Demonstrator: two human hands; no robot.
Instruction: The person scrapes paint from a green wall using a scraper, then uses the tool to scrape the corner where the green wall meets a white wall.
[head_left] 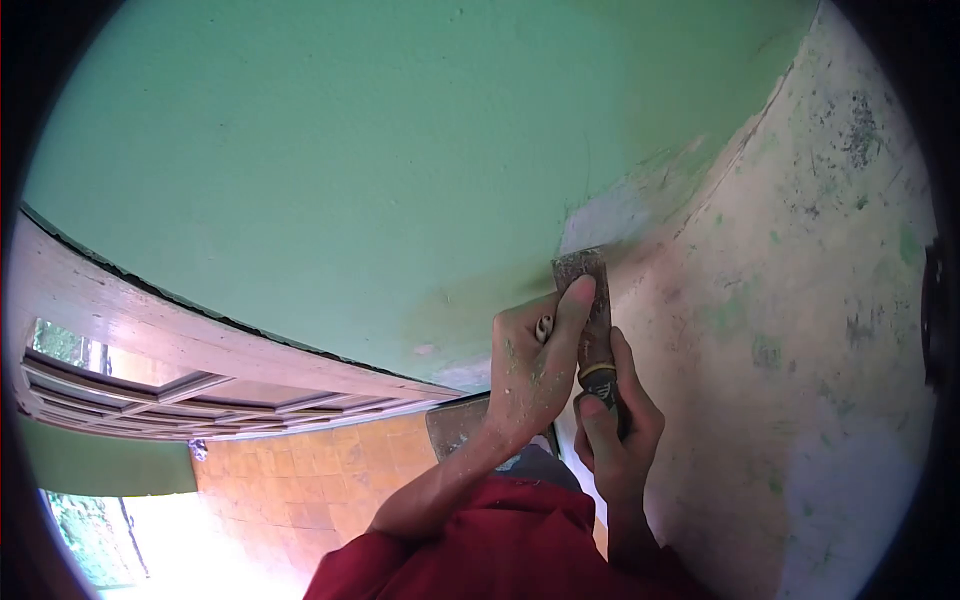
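A scraper with a flat, dirty metal blade (597, 335) and a dark handle with a yellow band (600, 378) is held up against the wall. My left hand (530, 385), wearing a ring and flecked with green paint bits, is closed around the blade with its thumb pressed flat on it. My right hand (625, 445) grips the handle lower down. The blade's top edge meets a pale scraped patch (605, 218) in the green paint (330, 170). Fingers behind the blade are hidden.
To the right, a wall stripped to pale plaster (800, 300) carries green remnants. A paned window or door frame (200, 390) runs along the left. Below are orange floor tiles (320, 470) and a brownish flat surface (455, 425) beside my red shirt (500, 550).
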